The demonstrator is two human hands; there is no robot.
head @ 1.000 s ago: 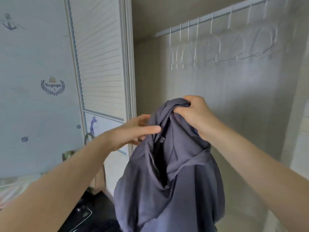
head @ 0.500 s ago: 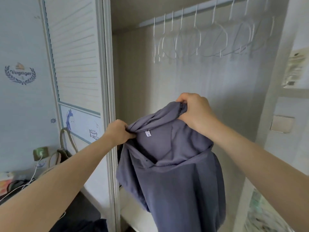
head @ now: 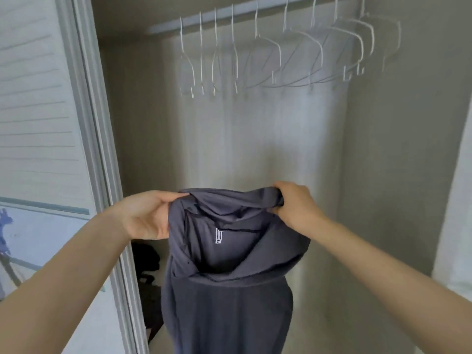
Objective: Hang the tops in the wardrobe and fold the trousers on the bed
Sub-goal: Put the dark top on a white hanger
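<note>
A dark blue-grey top (head: 229, 290) hangs in front of me, neck opening spread wide with a small white label showing inside. My left hand (head: 145, 215) grips the left side of the neckline. My right hand (head: 293, 205) grips the bunched right side. Both hold it at chest height inside the open wardrobe. Above, several empty white wire hangers (head: 275, 54) hang on the rail (head: 229, 11).
The wardrobe's sliding door (head: 38, 149) with its frame (head: 102, 162) stands at the left. A dark object (head: 145, 259) lies low inside the wardrobe at the left. A pale side wall (head: 457, 200) bounds the right.
My view has turned further into the wardrobe. Both hands moved apart, pulling the neck opening wide, and my left hand now grips the collar's edge firmly.
</note>
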